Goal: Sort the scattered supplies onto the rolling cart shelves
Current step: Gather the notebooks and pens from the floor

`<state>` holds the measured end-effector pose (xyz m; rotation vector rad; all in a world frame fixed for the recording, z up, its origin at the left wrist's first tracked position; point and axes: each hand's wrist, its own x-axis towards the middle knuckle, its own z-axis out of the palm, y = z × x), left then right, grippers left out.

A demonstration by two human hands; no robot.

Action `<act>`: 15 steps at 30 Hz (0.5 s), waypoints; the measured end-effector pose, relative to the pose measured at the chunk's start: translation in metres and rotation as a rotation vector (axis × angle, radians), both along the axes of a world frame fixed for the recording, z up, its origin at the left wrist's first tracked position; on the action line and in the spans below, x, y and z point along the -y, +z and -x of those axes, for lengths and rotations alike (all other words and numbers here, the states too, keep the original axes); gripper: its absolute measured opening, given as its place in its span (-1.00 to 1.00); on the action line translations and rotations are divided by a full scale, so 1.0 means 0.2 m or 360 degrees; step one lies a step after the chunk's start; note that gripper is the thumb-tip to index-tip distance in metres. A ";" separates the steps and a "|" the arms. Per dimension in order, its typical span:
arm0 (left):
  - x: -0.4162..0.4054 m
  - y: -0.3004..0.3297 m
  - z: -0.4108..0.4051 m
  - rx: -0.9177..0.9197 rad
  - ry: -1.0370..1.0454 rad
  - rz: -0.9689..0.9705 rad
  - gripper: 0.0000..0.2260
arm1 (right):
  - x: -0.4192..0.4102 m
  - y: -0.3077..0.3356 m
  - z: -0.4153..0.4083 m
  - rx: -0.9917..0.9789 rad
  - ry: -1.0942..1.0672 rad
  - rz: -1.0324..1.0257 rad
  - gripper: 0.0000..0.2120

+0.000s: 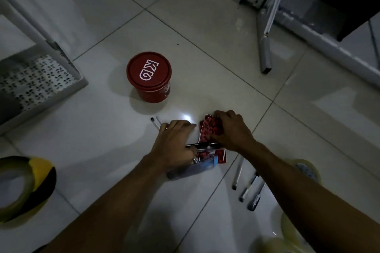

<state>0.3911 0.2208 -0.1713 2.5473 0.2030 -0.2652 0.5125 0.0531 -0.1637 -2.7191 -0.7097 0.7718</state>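
Observation:
On the white tiled floor my right hand (231,129) grips a small red patterned spiral notebook (208,130) from above. A second red notebook (220,155) lies just below it, partly covered. My left hand (174,144) is closed around several pens (202,145); two pen tips (155,122) stick out past its knuckles. A blue stapler-like object (193,169) lies under my left wrist. A red lidded tub (149,76) stands on the floor beyond both hands. The cart's perforated grey bottom shelf (33,82) is at the left.
Three pens (246,185) lie loose to the right of my right forearm. A yellow-and-black tape roll (24,187) sits at the lower left, clear tape rolls (308,170) at the lower right. Metal furniture legs (265,55) stand at the upper right.

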 end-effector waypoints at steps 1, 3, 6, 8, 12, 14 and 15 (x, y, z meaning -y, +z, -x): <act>-0.02 0.01 0.00 0.0023 0.0030 -0.0003 -0.37 | -0.01 0.00 -0.01 -0.0014 0.0008 0.0027 -0.17; -0.05 0.02 0.00 0.0049 0.0074 -0.0034 -0.35 | -0.02 0.00 -0.02 -0.0050 0.0005 0.0087 -0.19; -0.10 0.03 0.01 0.0062 0.0075 -0.0075 -0.35 | -0.03 0.01 -0.04 -0.0130 0.0034 0.0178 -0.24; -0.12 0.04 0.02 0.0055 0.0080 -0.0084 -0.37 | -0.05 0.03 -0.05 -0.0268 0.0047 0.0155 -0.26; -0.17 0.12 0.01 0.0075 0.0122 -0.0088 -0.39 | -0.10 0.14 -0.08 -0.0385 0.0230 0.0011 -0.46; -0.20 0.18 0.01 0.0084 0.0154 -0.0096 -0.37 | -0.16 0.23 -0.10 -0.0359 0.0300 -0.0050 -0.50; -0.22 0.21 0.01 0.0084 0.0163 -0.0104 -0.36 | -0.18 0.28 -0.11 -0.0339 0.0321 -0.0071 -0.50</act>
